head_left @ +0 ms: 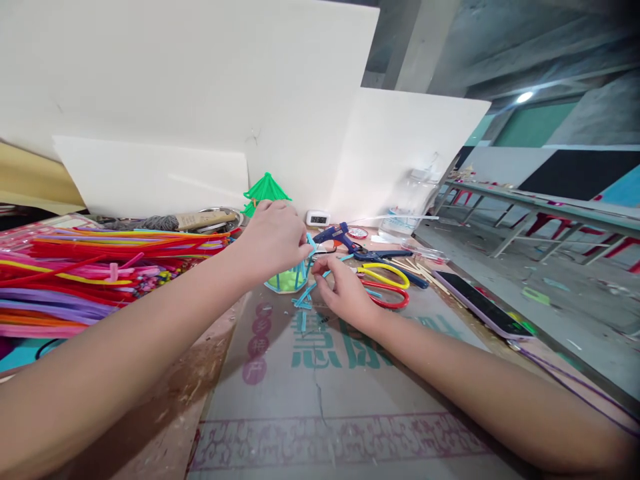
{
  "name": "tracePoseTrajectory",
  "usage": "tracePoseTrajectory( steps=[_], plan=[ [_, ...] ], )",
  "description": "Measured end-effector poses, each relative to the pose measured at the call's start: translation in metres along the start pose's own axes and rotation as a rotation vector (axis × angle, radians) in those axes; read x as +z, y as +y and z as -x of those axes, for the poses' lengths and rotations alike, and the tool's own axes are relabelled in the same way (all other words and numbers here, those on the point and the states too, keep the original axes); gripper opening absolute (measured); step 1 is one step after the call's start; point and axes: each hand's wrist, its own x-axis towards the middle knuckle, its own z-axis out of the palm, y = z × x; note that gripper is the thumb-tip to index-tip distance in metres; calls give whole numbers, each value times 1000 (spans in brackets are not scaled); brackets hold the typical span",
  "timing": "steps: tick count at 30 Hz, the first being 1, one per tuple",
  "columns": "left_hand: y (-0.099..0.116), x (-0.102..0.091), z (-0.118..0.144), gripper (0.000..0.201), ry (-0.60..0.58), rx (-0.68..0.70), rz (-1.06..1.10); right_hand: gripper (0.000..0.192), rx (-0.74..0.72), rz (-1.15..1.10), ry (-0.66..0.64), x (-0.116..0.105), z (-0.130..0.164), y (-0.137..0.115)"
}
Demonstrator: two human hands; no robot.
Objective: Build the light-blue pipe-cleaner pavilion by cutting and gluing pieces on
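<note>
— What's closest to us on the worktop point(165, 407)?

— A flattened sheet of printed cardboard point(320, 400), with both forearms stretched across it. Further in, the right hand point(345, 293) rests low on that cardboard, fingers pinched together on a short blue stick point(320, 275).

— And the other one?

— The left hand point(275, 237) is raised a little higher, fingertips closed on the top of a small blue frame point(290, 280) with something yellow-green inside it. The frame stands on the cardboard, right between the two hands. A few loose blue sticks point(303, 301) lie just in front of it.

— What's off to the side?

— On the left, a big heap of pipe cleaners point(75, 273) in pink, red, yellow, purple. On the right, just beside the right hand, two pairs of scissors, one with yellow handles point(385, 275) and one with red point(387, 297). A phone point(480, 307) lies face up further right, near the edge.

— Behind the hands?

— A blue glue gun point(340, 237), touching nothing the hands hold. Then a small white digital clock point(318, 218), a green paper roof shape point(265, 190) partly hidden by the left hand, and a clear plastic jar point(410, 210). White boards point(200, 100) lean up at the back. Beyond, a long bench point(540, 207) with red stools point(545, 223) under it.
</note>
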Motion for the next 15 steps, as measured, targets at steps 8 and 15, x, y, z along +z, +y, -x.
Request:
tracePoseTrajectory(
  steps=[8,15],
  plan=[
    [9,-3,-2,27,3,-43,-28,10,34,-22,3,1,1,4],
    [3,-28,10,25,89,-130,461,9,90,-102,21,0,-2,0]
  ],
)
